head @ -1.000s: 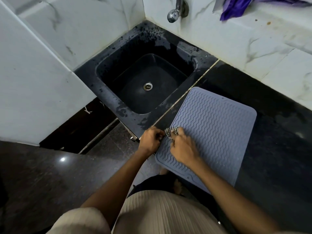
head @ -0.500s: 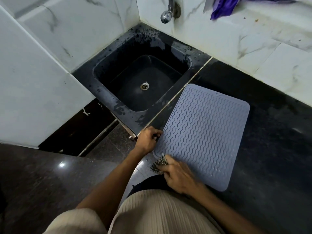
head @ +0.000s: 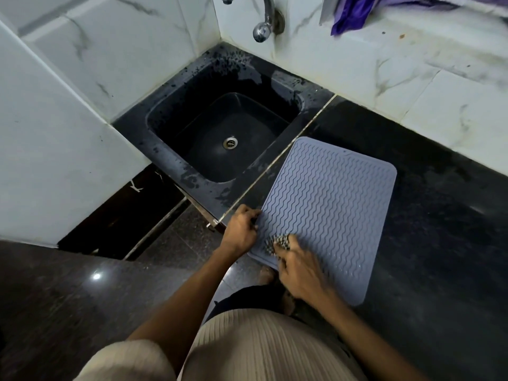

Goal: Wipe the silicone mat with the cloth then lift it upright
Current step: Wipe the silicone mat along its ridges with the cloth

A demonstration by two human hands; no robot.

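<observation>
right hand (head: 299,273) with cloth (head: 279,244) went from mat's (head: 330,204) left edge by the left hand a second ago, down to the near corner, now back up onto the ribs just inside that corner; hand is motion-blurred

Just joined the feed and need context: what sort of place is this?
Most likely a home kitchen or utility wash area: a black sink set in a dark stone counter, a tap on marble-look wall tiles, and a mat being wiped.
</observation>
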